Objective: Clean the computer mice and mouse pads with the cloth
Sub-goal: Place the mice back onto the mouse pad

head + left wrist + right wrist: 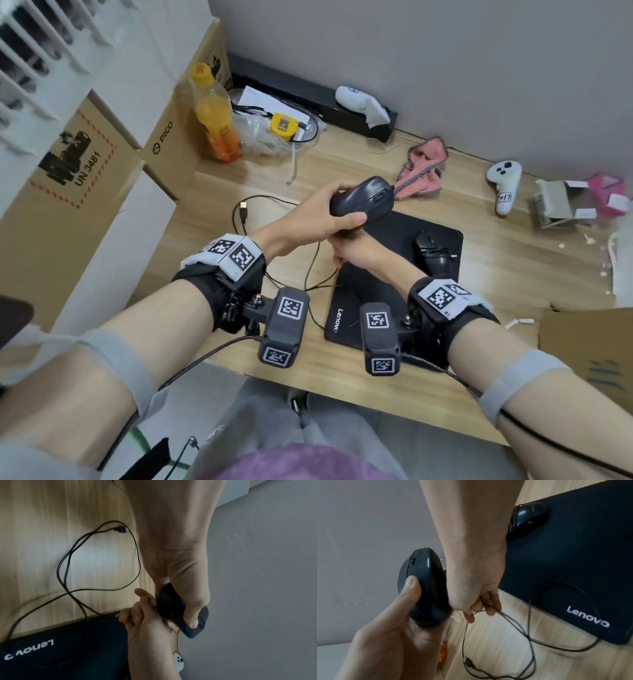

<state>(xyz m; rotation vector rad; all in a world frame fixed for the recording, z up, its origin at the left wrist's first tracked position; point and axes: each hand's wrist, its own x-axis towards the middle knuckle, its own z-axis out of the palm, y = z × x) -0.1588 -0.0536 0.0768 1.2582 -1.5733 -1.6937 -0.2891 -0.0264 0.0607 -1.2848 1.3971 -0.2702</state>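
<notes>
My left hand (344, 205) grips a black wired mouse (363, 200) and holds it up above the desk, thumb on its near side. Just beneath it my right hand (342, 255) pinches the mouse's thin black cable (310, 270), which loops over the desk to a USB plug (243, 206). The wrist views show the same: the lifted mouse (180, 615) (426, 588) and my right fingers (481, 608) on the cable. A second black mouse (433, 251) lies on a black mouse pad (442, 229). A Lenovo pad (346, 308) lies nearer me. The pink cloth (423, 168) lies crumpled beyond, untouched.
Cardboard boxes (85, 178) crowd the left side. An orange drink bottle (215, 116) and a plastic bag with a yellow item (282, 126) stand at the back left. Two white controllers (363, 104) (503, 185) and an opened small box (565, 202) lie toward the wall and right.
</notes>
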